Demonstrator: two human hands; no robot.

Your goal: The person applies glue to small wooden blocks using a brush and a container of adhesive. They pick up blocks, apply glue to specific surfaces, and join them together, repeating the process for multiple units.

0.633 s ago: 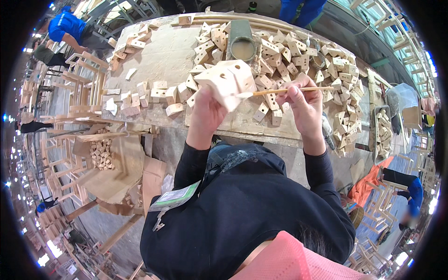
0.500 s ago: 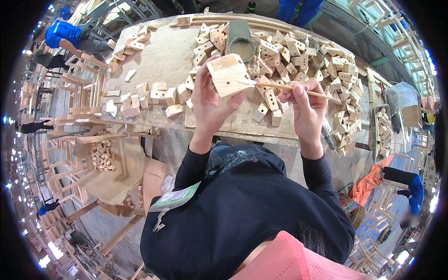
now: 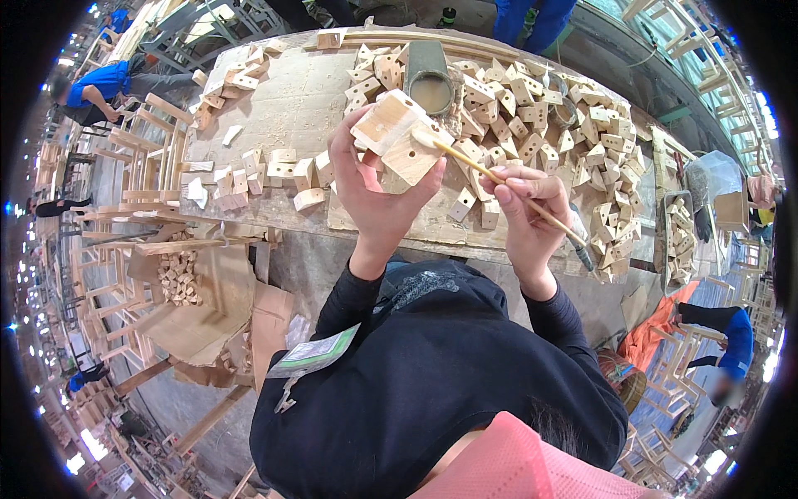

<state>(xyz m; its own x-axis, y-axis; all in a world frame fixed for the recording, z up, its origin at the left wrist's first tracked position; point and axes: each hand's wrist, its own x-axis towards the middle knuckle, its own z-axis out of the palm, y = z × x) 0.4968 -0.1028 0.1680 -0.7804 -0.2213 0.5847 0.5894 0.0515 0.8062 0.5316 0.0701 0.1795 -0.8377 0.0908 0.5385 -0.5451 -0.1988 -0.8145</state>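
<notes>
The left hand [image 3: 376, 202] is gripping the block [image 3: 407, 158] between thumb and fingers; the right hand [image 3: 534, 218] is pinching the stick [image 3: 468, 161], whose tip is touching the block to that hand's left.

Bright, even light washes the table [image 3: 287, 91], its far edge bowed by fisheye distortion, while white glare [image 3: 95, 444] spots the background beyond its left and right edges.
</notes>
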